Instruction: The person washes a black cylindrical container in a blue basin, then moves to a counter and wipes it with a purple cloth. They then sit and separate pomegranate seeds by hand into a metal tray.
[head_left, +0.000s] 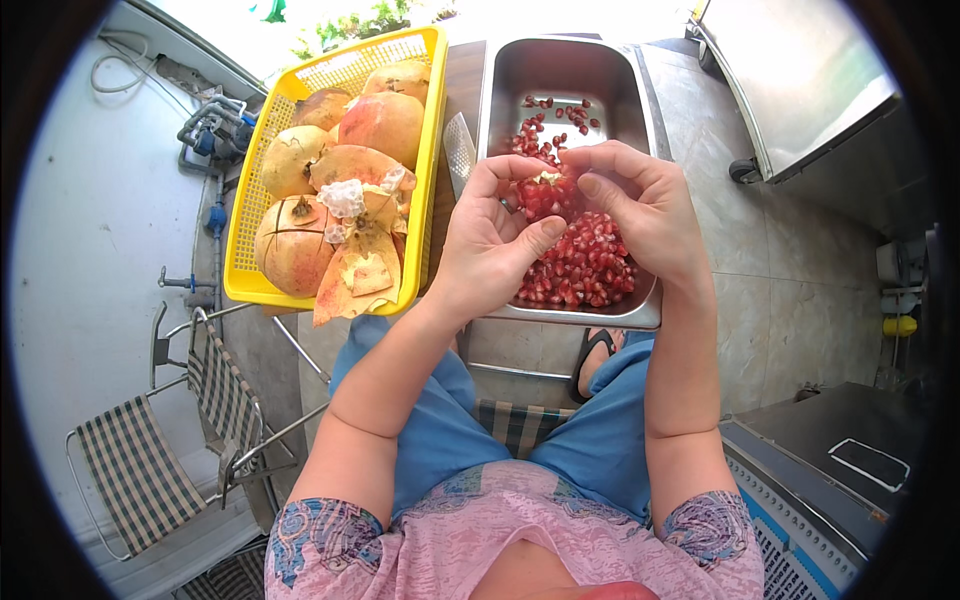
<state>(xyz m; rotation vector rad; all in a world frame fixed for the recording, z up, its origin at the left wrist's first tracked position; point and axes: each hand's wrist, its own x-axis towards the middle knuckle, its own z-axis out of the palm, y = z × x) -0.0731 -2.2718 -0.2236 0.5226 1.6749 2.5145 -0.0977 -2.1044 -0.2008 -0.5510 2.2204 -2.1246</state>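
My left hand (495, 232) holds a peeled chunk of pomegranate (545, 196) with red arils and a bit of pale membrane on top. Close beside it, at the right, my right hand (641, 202) has its thumb and forefinger near the chunk; whether they pinch anything is unclear. Both hands are over a deep stainless steel pan (652, 112). A heap of loose pomegranate arils (589, 262) lies at the pan's near end, with more scattered towards its far end. To the left, a yellow plastic basket (431, 150) holds several pomegranates (382, 127) and torn peel (360, 277) with pale membrane.
Between basket and pan lies a perforated metal blade (459, 146), partly hidden. A folding chair with checked fabric (139, 472) stands at the lower left, near wall pipes (217, 135). A wheeled metal cabinet (810, 90) is at the upper right, a dark-topped unit (832, 442) at the lower right.
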